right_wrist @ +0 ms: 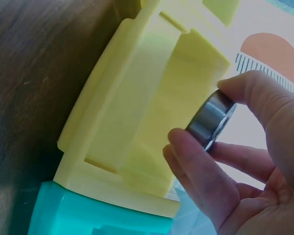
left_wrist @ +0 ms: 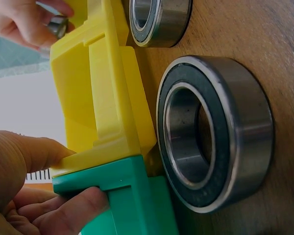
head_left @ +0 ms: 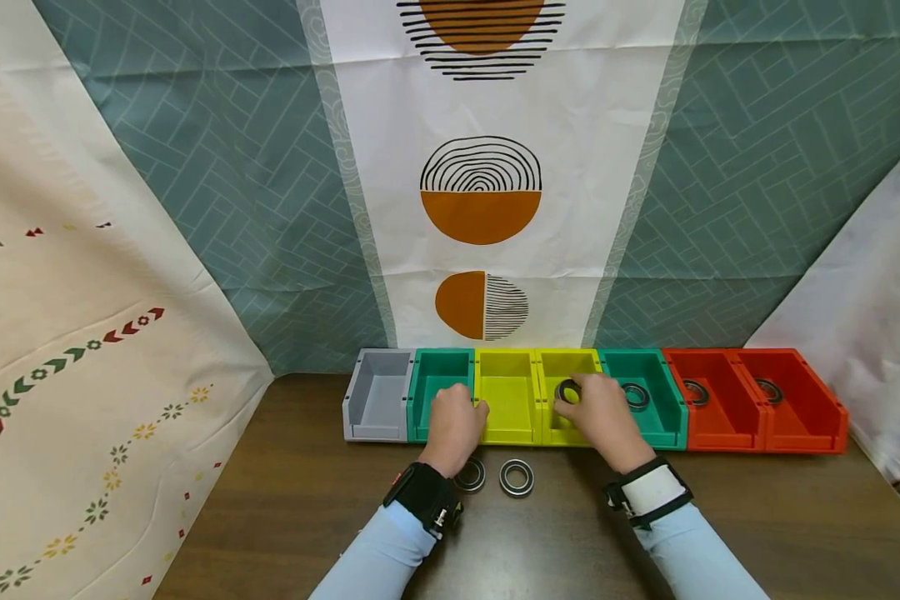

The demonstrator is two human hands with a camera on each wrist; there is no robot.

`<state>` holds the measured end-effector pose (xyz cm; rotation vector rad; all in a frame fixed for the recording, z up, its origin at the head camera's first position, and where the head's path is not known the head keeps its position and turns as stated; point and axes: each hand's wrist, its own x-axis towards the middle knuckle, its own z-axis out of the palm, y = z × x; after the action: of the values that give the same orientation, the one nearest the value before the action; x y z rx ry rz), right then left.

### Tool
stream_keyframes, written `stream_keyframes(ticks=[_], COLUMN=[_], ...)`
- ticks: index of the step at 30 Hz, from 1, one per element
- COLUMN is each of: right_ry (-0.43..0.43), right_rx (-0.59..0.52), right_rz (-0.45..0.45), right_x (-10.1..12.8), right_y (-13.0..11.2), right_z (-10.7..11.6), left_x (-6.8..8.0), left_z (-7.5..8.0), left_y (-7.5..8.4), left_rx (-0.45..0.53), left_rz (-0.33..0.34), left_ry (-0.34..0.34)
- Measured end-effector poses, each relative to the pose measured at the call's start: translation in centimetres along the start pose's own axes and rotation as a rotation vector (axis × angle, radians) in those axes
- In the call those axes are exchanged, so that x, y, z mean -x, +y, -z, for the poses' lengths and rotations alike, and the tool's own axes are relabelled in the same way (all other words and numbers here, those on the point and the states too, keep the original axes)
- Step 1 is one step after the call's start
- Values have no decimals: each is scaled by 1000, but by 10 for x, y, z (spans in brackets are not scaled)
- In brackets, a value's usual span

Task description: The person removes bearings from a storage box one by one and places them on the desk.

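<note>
My right hand pinches a metal ball bearing between thumb and fingertips, tilted over the right yellow bin. My left hand is at the left green bin, beside the left yellow bin. Its thumb presses the yellow wall and its fingers lie on the green side, gripping the adjoining walls between them in the left wrist view. Two bearings lie on the table in front of the bins: one in the middle, the other partly hidden by the left wrist.
A grey bin stands at the row's left end. Right of the yellow bins, a green bin and two red bins each hold one bearing. The brown table meets a patterned cloth behind the row.
</note>
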<state>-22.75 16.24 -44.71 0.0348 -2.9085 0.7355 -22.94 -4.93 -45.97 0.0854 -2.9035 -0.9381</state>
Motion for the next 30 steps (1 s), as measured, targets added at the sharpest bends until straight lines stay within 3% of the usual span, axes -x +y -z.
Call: stream_keyframes(ticks=[14,20,30], right_ry=[-55,23,150], right_rx=[-49,-57,-61], right_rz=[-35,-13,98], right_x=[16,31,55], right_y=[-5,-4,-6], right_z=[22,32,38], left_x=[0,-1,-1], left_z=[-1,-2,-2], left_y=[-1,-2,-2], left_rx=[-21,-28,-36], left_rz=[-28,-55,-35], left_ry=[11,22,11])
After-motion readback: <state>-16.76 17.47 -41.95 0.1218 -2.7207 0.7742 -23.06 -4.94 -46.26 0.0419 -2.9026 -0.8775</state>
